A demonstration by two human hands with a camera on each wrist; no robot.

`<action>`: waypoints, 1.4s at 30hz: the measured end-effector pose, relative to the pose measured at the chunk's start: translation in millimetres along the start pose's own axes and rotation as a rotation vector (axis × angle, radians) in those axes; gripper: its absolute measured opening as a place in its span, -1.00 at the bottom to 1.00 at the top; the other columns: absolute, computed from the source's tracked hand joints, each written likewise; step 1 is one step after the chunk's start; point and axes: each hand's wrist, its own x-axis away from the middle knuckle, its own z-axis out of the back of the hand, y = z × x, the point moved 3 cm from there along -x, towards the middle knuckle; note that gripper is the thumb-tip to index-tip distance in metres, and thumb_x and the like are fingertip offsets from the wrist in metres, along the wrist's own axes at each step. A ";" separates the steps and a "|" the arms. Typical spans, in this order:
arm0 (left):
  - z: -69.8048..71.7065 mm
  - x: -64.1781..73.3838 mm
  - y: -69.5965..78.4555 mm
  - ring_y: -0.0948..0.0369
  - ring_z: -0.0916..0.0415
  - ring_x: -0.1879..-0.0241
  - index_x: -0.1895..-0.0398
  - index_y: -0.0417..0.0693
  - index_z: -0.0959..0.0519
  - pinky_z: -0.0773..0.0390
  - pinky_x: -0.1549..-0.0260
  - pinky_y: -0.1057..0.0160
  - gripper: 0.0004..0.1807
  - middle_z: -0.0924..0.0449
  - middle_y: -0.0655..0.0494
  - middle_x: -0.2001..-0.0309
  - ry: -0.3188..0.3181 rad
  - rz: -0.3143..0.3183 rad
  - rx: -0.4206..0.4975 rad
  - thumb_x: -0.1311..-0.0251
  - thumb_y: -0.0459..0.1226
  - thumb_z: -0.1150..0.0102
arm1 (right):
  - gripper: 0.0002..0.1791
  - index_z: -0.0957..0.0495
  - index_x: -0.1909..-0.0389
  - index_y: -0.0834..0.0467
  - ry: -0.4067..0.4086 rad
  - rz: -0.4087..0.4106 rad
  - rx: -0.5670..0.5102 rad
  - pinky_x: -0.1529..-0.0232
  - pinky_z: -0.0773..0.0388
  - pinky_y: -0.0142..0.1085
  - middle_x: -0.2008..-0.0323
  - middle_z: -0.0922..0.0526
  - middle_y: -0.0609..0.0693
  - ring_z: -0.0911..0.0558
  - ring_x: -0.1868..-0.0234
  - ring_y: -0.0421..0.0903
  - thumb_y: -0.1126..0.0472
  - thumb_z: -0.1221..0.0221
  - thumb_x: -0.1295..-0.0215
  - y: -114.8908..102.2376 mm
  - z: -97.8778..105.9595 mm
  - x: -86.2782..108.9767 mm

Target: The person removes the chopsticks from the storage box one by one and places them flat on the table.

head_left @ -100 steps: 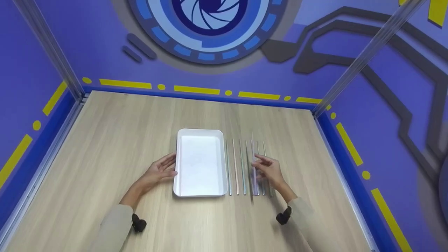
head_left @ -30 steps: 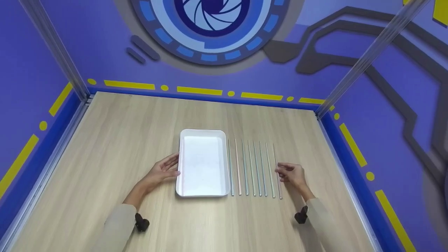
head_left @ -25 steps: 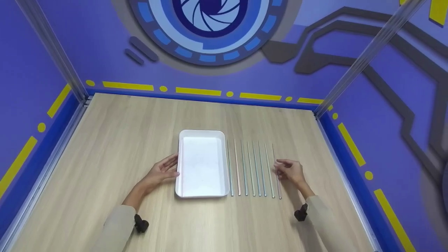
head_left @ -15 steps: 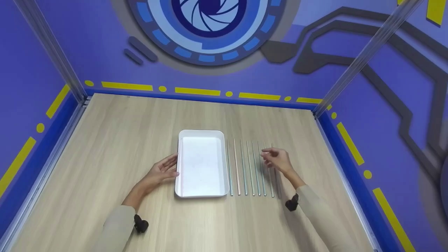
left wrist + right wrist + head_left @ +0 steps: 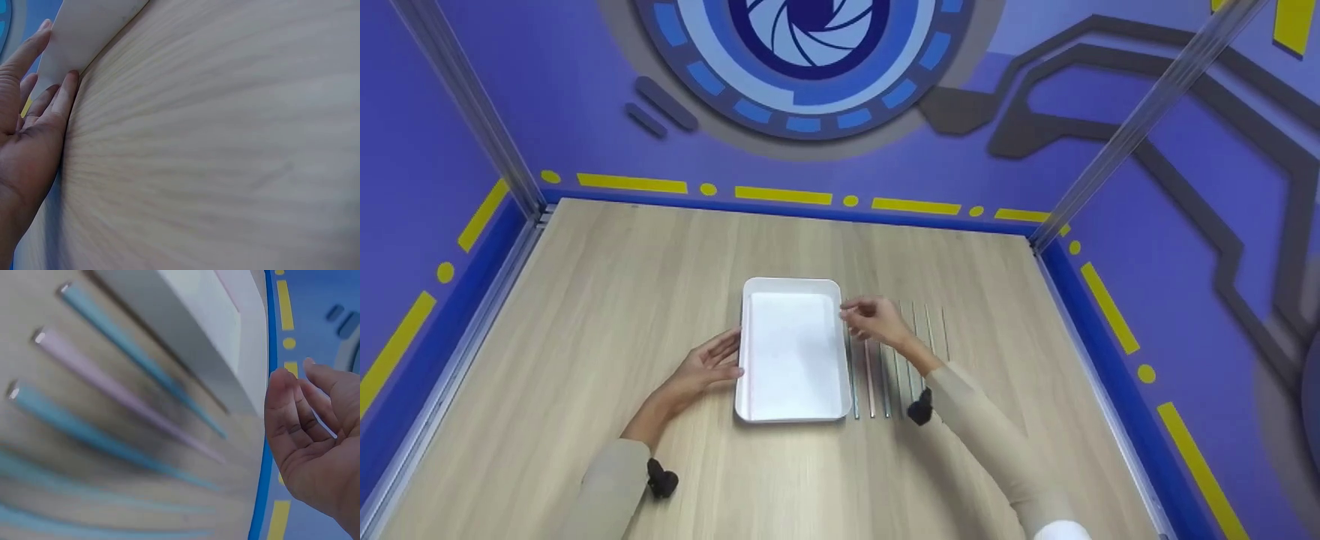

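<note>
My left hand (image 5: pixel 694 375) rests its straight fingers and thumb against the left side of a white rectangular tray (image 5: pixel 795 352). In the left wrist view, the fingertips touch the tray's outer wall. My right hand (image 5: pixel 877 322) hovers by the tray's upper right rim, fingers loosely bent with nothing between them in the right wrist view. Beneath it, several slim chopsticks with shiny ends lie side by side, among them a blue chopstick (image 5: pixel 112 334) nearest the tray and a pink chopstick (image 5: pixel 112 385). My right hand and forearm partly hide the row.
A faint pink line (image 5: pixel 751 360) runs along the tray's inner left side. The wooden table (image 5: pixel 645 247) is bounded by blue-purple panels (image 5: pixel 607 150) at the back and sides, with metal posts (image 5: pixel 1147 127) at the corners.
My right hand held a chopstick over the row, laid it at the far right end and let go, then moved left to the tray's rim. My left hand has stayed at the tray.
</note>
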 end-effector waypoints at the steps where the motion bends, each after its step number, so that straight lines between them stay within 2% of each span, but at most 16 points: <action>1: -0.2 0.0 0.4 -0.08 0.07 -0.64 -0.63 -0.15 -0.01 -0.37 -0.45 0.32 -0.05 0.03 -0.17 -0.65 -0.003 -0.001 0.010 -0.27 -0.42 -0.33 | -0.67 -0.63 -0.08 0.38 -0.022 -0.007 -0.004 0.35 -0.83 -0.18 0.29 -0.71 0.30 -0.72 0.39 -0.02 0.24 -0.24 -0.44 -3.4 -6.2 -4.5; 4: -0.4 -0.6 1.2 -0.12 0.10 -0.64 -0.63 -0.20 0.02 -0.37 -0.45 0.30 -0.05 0.07 -0.22 -0.64 -0.032 -0.030 0.021 -0.29 -0.42 -0.30 | -0.64 -0.60 -0.12 0.38 -0.082 -0.039 -0.010 0.31 -0.83 -0.21 0.21 -0.71 0.38 -0.73 0.36 -0.06 0.23 -0.24 -0.44 -10.8 -24.0 -16.6; 8: 0.9 -0.8 2.4 -0.11 0.13 -0.64 -0.63 -0.20 0.03 -0.39 -0.43 0.34 -0.05 0.09 -0.23 -0.65 -0.045 -0.045 0.048 -0.29 -0.43 -0.30 | -0.58 -0.54 -0.19 0.42 -0.158 -0.110 -0.055 0.15 -0.84 -0.16 0.09 -0.69 0.46 -0.77 0.17 0.21 0.27 -0.24 -0.43 -13.4 -49.6 -31.9; 11: 0.7 -1.0 2.8 -0.10 0.13 -0.65 -0.64 -0.18 0.03 -0.43 -0.40 0.36 -0.06 0.09 -0.21 -0.65 -0.052 -0.044 0.066 -0.30 -0.43 -0.28 | -0.59 -0.53 -0.20 0.44 -0.200 -0.167 -0.101 0.08 -0.83 -0.09 0.07 -0.70 0.46 -0.76 0.07 0.31 0.31 -0.24 -0.42 -11.9 -70.3 -39.7; 17: -1.3 -3.0 0.8 -0.14 0.15 -0.64 -0.64 -0.21 0.06 -0.44 -0.40 0.35 -0.07 0.13 -0.25 -0.65 -0.079 -0.059 0.078 -0.32 -0.45 -0.24 | -0.65 -0.58 -0.13 0.40 -0.259 -0.253 -0.170 0.21 -0.84 -0.16 0.14 -0.74 0.42 -0.82 0.18 0.18 0.32 -0.25 -0.41 -11.7 -111.5 -43.7; 21: -1.7 -3.9 -0.9 -0.13 0.16 -0.64 -0.64 -0.20 0.06 -0.39 -0.43 0.34 -0.07 0.13 -0.23 -0.65 -0.077 -0.062 0.071 -0.32 -0.45 -0.25 | -0.69 -0.61 -0.06 0.39 -0.224 -0.279 -0.178 0.32 -0.84 -0.23 0.23 -0.76 0.38 -0.81 0.36 0.02 0.33 -0.28 -0.37 -13.8 -134.0 -45.1; 25: -2.5 -4.0 -1.3 -0.12 0.16 -0.65 -0.64 -0.20 0.05 -0.37 -0.44 0.33 -0.08 0.13 -0.23 -0.65 -0.080 -0.068 0.072 -0.32 -0.46 -0.24 | -0.69 -0.63 0.00 0.36 -0.125 -0.263 -0.066 0.52 -0.78 -0.31 0.37 -0.78 0.30 -0.74 0.59 -0.10 0.32 -0.36 -0.29 -17.3 -146.5 -46.8; 28: -2.6 -3.1 -0.7 -0.12 0.16 -0.64 -0.64 -0.20 0.05 -0.37 -0.44 0.32 -0.07 0.13 -0.24 -0.65 -0.085 -0.074 0.087 -0.31 -0.47 -0.24 | -0.66 -0.63 0.02 0.34 -0.076 -0.260 0.012 0.62 -0.73 -0.35 0.47 -0.77 0.21 -0.67 0.68 -0.15 0.30 -0.42 -0.22 -19.2 -151.7 -47.7; 33: -1.2 -0.9 -0.7 -0.15 0.16 -0.64 -0.64 -0.22 0.07 -0.40 -0.43 0.29 -0.06 0.15 -0.26 -0.65 -0.088 -0.072 0.098 -0.31 -0.47 -0.24 | -0.62 -0.64 0.03 0.30 -0.036 -0.253 0.103 0.70 -0.65 -0.42 0.60 -0.68 -0.01 -0.64 0.70 -0.16 0.26 -0.47 -0.16 -20.1 -157.6 -48.2; 38: 1.0 0.6 -2.3 -0.13 0.16 -0.64 -0.64 -0.22 0.07 -0.42 -0.41 0.33 -0.06 0.15 -0.25 -0.65 -0.077 -0.062 0.085 -0.32 -0.47 -0.24 | -0.61 -0.65 0.04 0.26 -0.030 -0.222 0.198 0.75 -0.52 -0.52 0.61 -0.64 -0.07 -0.68 0.67 -0.13 0.18 -0.48 -0.16 -21.4 -160.7 -48.0; 42: 2.1 0.9 -2.9 -0.11 0.14 -0.64 -0.64 -0.18 0.04 -0.44 -0.40 0.35 -0.07 0.12 -0.21 -0.65 -0.068 -0.048 0.085 -0.32 -0.45 -0.25 | -0.62 -0.65 0.03 0.22 -0.053 -0.255 0.226 0.68 -0.64 -0.45 0.56 -0.67 -0.07 -0.67 0.65 -0.17 0.18 -0.48 -0.18 -22.0 -159.5 -48.0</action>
